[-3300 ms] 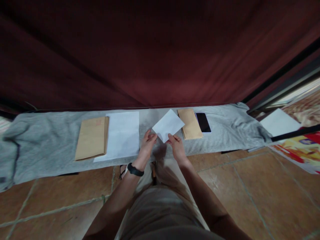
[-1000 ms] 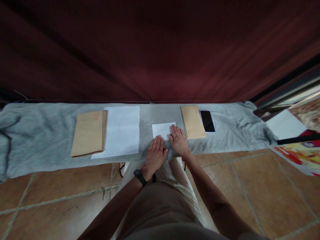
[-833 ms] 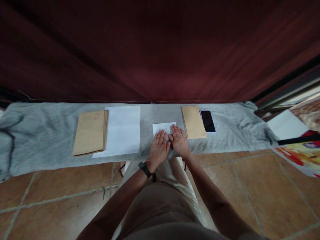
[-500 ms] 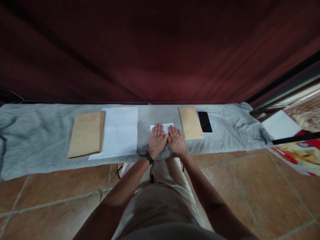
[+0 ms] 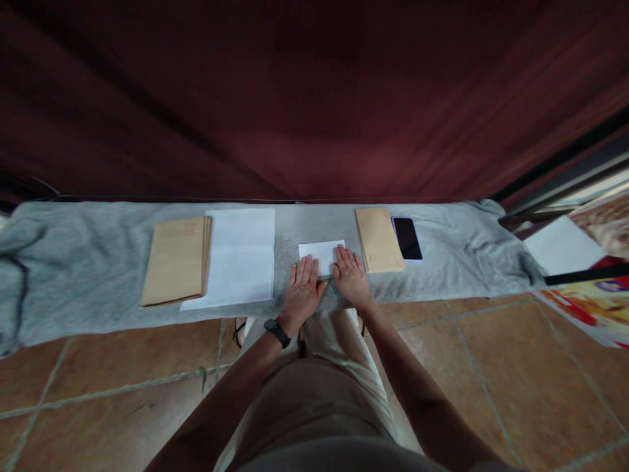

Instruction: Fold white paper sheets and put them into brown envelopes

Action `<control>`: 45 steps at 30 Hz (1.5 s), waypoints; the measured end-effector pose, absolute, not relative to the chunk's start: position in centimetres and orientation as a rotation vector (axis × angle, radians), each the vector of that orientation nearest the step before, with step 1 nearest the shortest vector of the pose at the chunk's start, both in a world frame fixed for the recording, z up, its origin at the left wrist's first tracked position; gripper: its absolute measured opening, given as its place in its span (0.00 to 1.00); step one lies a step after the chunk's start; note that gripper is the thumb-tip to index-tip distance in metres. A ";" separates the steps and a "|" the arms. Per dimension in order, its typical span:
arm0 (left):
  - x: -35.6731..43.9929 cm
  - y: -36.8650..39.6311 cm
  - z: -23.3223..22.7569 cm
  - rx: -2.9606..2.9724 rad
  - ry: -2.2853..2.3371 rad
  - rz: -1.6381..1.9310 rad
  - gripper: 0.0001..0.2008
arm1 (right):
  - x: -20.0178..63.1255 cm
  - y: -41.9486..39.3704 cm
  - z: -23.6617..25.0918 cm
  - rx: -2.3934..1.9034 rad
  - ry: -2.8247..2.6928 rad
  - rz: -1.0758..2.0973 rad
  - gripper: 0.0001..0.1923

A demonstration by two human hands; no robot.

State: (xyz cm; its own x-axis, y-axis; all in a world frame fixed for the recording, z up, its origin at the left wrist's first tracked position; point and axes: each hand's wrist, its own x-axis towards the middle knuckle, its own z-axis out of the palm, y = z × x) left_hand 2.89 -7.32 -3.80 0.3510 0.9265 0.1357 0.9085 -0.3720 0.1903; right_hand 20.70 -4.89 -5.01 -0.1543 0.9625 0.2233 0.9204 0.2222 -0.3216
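**Both palms flat on the folded sheet**

The left hand (image 5: 303, 290) is lying flat, palm down, on the grey cloth (image 5: 88, 262) covering the counter, its fingers (image 5: 305, 270) stretched out and only slightly parted, the tips touching the near left corner of the folded paper (image 5: 320, 252). The right hand (image 5: 350, 277) is doing the same beside it, fingers (image 5: 343, 257) straight and close together, resting on the near right edge of that paper. Neither hand is pinching or gripping anything; both are pressing down open.

The folded paper is sitting in the middle of the counter, a small white rectangle lying flat, its far part showing beyond the fingertips. A black watch (image 5: 277, 332) is circling the left wrist.

To the left, well apart from the hands, a white sheet (image 5: 238, 255) is lying flat, and a brown envelope stack (image 5: 177, 261) is overlapping its left edge. To the right, just beside the right hand, a single envelope (image 5: 379, 238) is lying lengthwise, with a dark phone (image 5: 407, 238) touching or nearly touching its right side. A dark red curtain (image 5: 314, 98) is hanging behind the counter, and tiled floor (image 5: 491, 367) is spreading near the person's legs.
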 end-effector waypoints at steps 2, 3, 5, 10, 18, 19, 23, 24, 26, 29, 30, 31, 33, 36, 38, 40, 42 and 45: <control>2.5 -7.9 -3.6 2.559 1.652 0.320 0.33 | 20.7 -4.8 -4.9 -1.737 -2.118 0.162 0.28; 2.3 -8.1 -3.6 2.576 1.630 0.312 0.33 | 20.7 -4.8 -4.8 -1.736 -2.114 0.166 0.28; 2.2 -8.3 -3.5 2.595 1.608 0.301 0.34 | 20.7 -4.8 -4.6 -1.739 -2.106 0.170 0.28; 2.4 -8.2 -3.4 2.581 1.597 0.288 0.34 | 19.3 -5.8 -4.1 -1.682 -2.146 0.217 0.28; 2.9 -8.0 -3.6 2.568 1.608 0.277 0.31 | 17.7 -7.7 -3.9 -1.593 -2.293 0.297 0.28; 2.9 -8.0 -3.6 2.566 1.608 0.271 0.31 | 17.8 -7.8 -3.9 -1.593 -2.298 0.295 0.28; 2.8 -8.0 -3.5 2.556 1.598 0.251 0.33 | 18.6 -8.0 -4.2 -1.588 -2.300 0.279 0.28; 2.7 -8.0 -3.5 2.559 1.592 0.248 0.33 | 18.8 -8.2 -4.3 -1.590 -2.296 0.271 0.29; 2.6 -8.0 -3.5 2.567 1.583 0.243 0.34 | 19.3 -8.4 -4.6 -1.597 -2.284 0.251 0.29; 2.6 -8.0 -3.5 2.573 1.578 0.239 0.36 | 20.0 -8.9 -5.0 -1.614 -2.275 0.227 0.29; 2.6 -8.0 -3.5 2.573 1.578 0.239 0.36 | 20.3 -9.0 -5.0 -1.621 -2.273 0.221 0.29; 2.6 -8.0 -3.4 2.573 1.580 0.241 0.36 | 20.5 -9.1 -5.1 -1.629 -2.271 0.214 0.30; 2.6 -8.0 -3.4 2.573 1.585 0.247 0.36 | 21.0 -9.3 -5.1 -1.641 -2.265 0.196 0.30; 2.6 -8.1 -3.4 2.576 1.582 0.258 0.35 | 21.5 -9.5 -5.1 -1.659 -2.258 0.168 0.30; 2.6 -8.1 -3.3 2.579 1.575 0.268 0.33 | 21.8 -9.5 -5.0 -1.669 -2.258 0.161 0.30; 2.5 -8.1 -3.3 2.583 1.575 0.276 0.32 | 21.9 -9.6 -5.0 -1.677 -2.251 0.159 0.31; 2.5 -8.1 -3.3 2.587 1.578 0.279 0.32 | 22.0 -9.6 -4.9 -1.680 -2.241 0.158 0.31; 2.5 -8.2 -3.3 2.591 1.582 0.277 0.32 | 22.2 -9.7 -5.0 -1.686 -2.224 0.153 0.31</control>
